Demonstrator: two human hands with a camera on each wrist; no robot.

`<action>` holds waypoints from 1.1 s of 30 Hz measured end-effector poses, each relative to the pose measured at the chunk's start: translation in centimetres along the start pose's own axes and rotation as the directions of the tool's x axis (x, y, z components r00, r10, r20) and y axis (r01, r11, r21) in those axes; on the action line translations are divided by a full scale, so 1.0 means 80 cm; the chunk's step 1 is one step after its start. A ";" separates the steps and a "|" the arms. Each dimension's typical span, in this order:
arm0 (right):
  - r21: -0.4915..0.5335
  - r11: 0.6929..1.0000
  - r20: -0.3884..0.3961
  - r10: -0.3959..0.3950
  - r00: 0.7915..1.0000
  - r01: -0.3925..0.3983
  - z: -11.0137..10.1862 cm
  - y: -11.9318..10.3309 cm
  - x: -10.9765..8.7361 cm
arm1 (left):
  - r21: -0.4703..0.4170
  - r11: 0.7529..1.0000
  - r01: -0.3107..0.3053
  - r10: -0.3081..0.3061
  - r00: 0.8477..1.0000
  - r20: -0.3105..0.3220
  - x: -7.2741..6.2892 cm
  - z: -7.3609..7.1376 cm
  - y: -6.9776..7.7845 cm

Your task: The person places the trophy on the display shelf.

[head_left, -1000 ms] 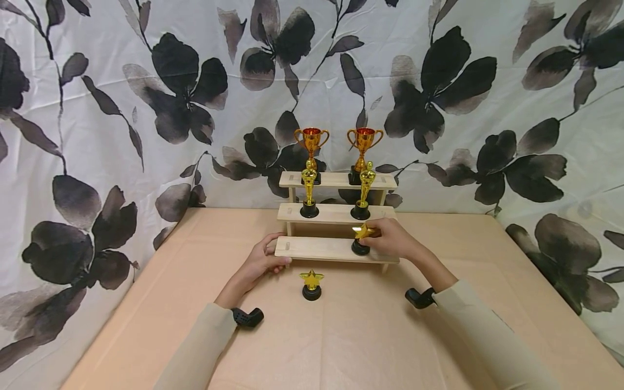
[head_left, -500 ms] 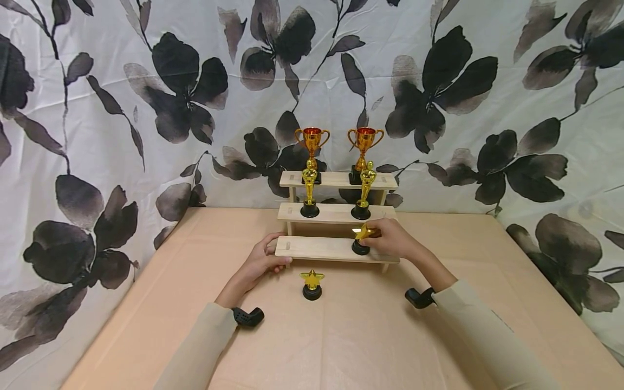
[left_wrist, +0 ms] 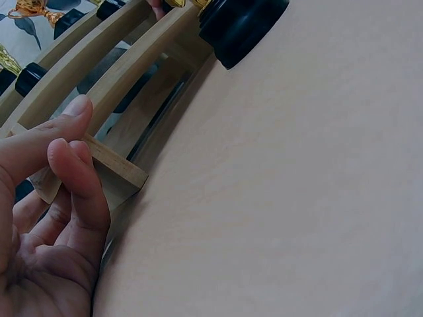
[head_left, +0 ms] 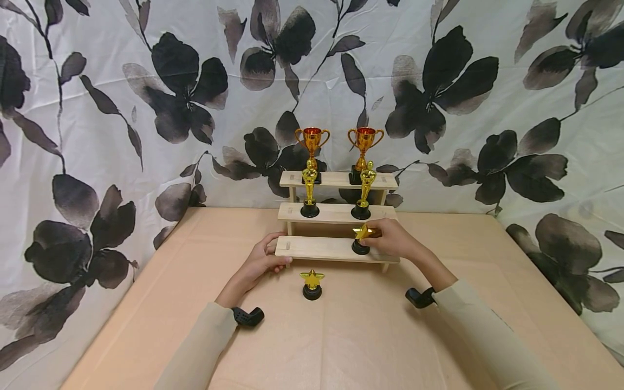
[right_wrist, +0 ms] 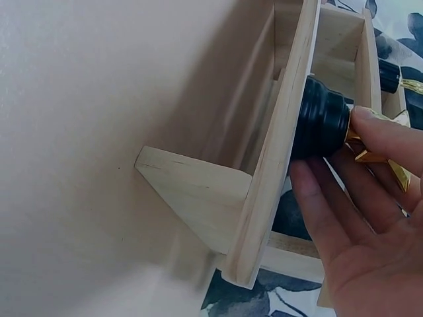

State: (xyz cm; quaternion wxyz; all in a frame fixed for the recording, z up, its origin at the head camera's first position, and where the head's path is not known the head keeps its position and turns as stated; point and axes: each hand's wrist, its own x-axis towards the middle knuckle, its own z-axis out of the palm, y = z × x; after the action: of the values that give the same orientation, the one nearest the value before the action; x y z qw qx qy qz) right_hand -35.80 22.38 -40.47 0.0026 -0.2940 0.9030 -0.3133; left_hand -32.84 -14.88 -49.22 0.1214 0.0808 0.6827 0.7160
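A three-tier wooden display stand (head_left: 319, 248) stands on the table. My left hand (head_left: 255, 264) grips the left end of its lowest shelf; in the left wrist view the thumb (left_wrist: 63, 125) lies over the shelf and the fingers are curled below. At the right part of that shelf, my right hand (head_left: 390, 238) holds a gold star trophy (head_left: 360, 247) upright. Its black base (right_wrist: 320, 119) touches the shelf in the right wrist view, with the thumb at its neck. A second star trophy (head_left: 312, 292) stands on the table in front of the stand.
Two gold figure trophies, one left (head_left: 309, 189) and one right (head_left: 365, 189), stand on the middle shelf. On the top shelf are two cup trophies, left (head_left: 312, 141) and right (head_left: 364, 142). A floral cloth (head_left: 341, 81) hangs behind the peach-covered table (head_left: 317, 346).
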 end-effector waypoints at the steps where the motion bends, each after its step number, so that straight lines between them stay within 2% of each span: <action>1: 0.004 1.000 -0.001 -0.001 1.000 0.001 0.000 0.000 0.000 | -0.001 1.000 0.000 0.000 1.000 -0.001 0.000 0.000 0.000; 8: 0.043 0.999 -0.020 0.014 1.000 -0.013 -0.001 0.003 -0.008 | 0.001 1.000 0.000 0.000 1.000 0.007 0.000 0.002 0.001; 18: 0.172 0.982 -0.028 0.081 0.996 -0.075 -0.003 0.010 -0.034 | -0.002 1.000 0.000 0.000 1.000 0.000 0.000 0.000 -0.001; 27: 0.201 0.976 -0.110 0.106 0.988 -0.082 -0.001 0.007 -0.060 | -0.004 1.000 -0.003 0.003 1.000 0.002 0.000 0.000 0.000; 33: 0.226 0.971 -0.113 0.111 0.987 -0.083 0.008 -0.004 -0.075 | -0.006 1.000 0.000 0.000 1.000 0.006 0.000 0.000 0.001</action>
State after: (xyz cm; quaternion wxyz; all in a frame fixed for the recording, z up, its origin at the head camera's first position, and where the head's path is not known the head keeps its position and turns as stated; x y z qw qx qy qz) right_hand -30.56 24.97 -41.86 -0.0058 -0.2273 0.8743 -0.4289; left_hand -32.86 -14.89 -49.18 0.1238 0.0825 0.6803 0.7177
